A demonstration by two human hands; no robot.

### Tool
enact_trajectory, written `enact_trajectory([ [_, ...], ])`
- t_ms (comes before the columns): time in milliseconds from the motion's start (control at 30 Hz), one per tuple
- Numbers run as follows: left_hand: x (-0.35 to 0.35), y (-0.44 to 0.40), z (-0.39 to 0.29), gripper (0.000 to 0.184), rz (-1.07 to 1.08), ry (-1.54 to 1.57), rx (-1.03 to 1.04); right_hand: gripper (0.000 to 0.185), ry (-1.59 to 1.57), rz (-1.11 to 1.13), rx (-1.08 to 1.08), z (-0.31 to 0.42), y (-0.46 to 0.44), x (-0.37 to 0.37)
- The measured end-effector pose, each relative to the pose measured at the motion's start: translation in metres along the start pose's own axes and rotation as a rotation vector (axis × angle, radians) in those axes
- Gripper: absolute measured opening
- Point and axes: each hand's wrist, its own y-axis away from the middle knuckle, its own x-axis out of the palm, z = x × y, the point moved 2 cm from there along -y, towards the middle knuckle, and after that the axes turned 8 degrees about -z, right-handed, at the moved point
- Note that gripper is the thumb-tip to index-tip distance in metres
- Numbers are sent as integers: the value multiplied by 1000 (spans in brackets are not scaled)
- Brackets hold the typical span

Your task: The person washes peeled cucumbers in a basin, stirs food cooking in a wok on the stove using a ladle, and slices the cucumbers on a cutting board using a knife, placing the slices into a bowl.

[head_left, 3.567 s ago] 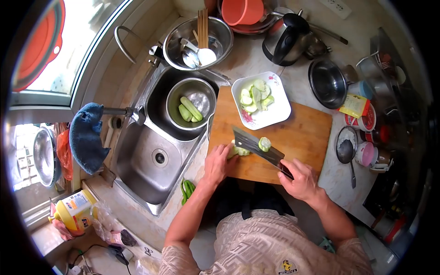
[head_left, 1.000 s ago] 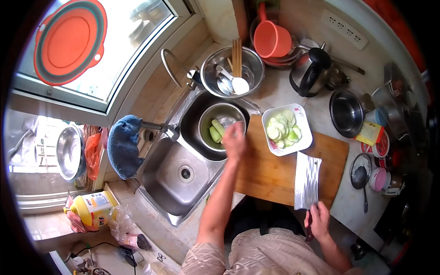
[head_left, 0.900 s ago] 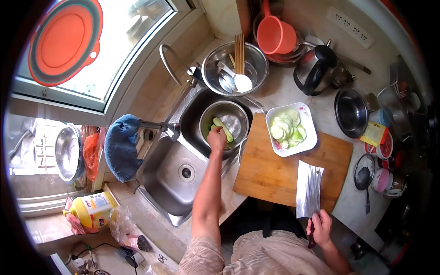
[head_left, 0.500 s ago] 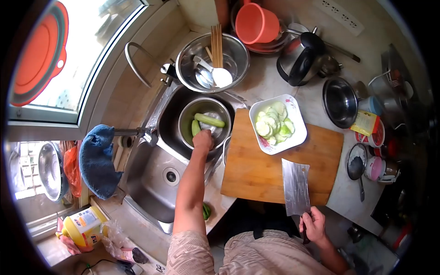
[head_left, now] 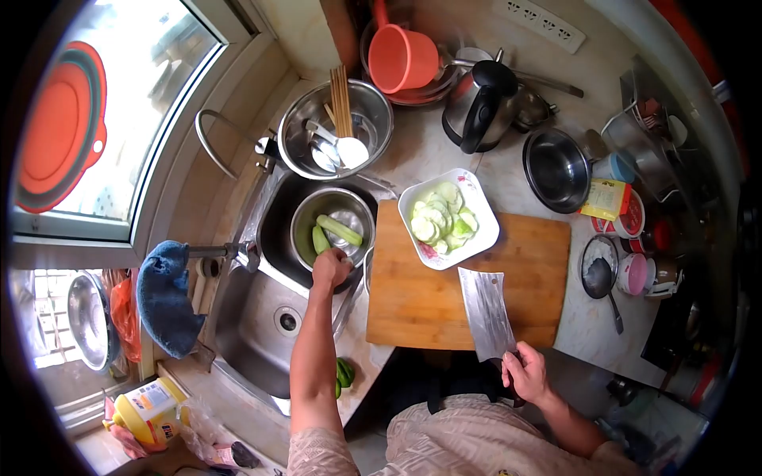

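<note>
At sink bowl [head_left: 300, 230], left hand [head_left: 331, 267] beside green pieces [head_left: 341, 229], finger pose I can't tell; right hand [head_left: 525, 373], fingers curled, holds cleaver [head_left: 486, 313].

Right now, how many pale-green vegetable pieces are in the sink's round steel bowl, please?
2: a longer piece slants inside the bowl, a shorter piece beside it; the left hand may hide more.

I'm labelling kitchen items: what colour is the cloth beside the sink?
The cloth is blue; the head view shows it.
</note>
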Motion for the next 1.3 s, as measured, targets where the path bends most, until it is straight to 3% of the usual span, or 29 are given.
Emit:
enact_trajectory([
  [133,-26,0,-21,21,-117,355,-104,26,-3,-12,-26,-4,-2,-6],
  [300,-31,70,-81,11,-37,963,-231,26,-13,-20,-15,-13,-2,-15],
  [367,-21,95,-101,7,-123,554,6,26,-1,-47,19,-17,0,-19],
  [433,-8,99,-96,7,-301,797,-39,24,-18,-30,34,-18,-2,-15],
  [500,-16,102,-101,7,-265,701,94,24,3,7,16,-20,-4,-18],
  [567,-14,96,-89,5,-218,775,66,22,-15,3,30,-19,-1,-18],
  [633,-28,89,-83,4,-336,971,-14,22,1,6,32,-18,-4,-17],
  [700,-36,57,-38,9,-644,912,-62,22,-20,-7,38,-20,-2,-18],
  [767,-35,27,6,17,-541,692,-275,24,-20,-10,35,-23,0,-22],
  [833,-42,8,4,27,-444,300,-132,25,8,-7,27,-23,0,-21],
  [900,-35,-12,-4,29,-377,260,-55,25,12,-8,35,-30,2,-23],
  [1100,25,-44,-2,34,-3,-170,-75,20,71,-14,53,-18,10,-14],
  [1200,57,-54,12,33,-62,-202,-95,17,91,-18,58,-18,15,-13],
  [1300,46,-45,10,31,-151,-79,-116,17,78,-15,68,-16,16,-9],
])
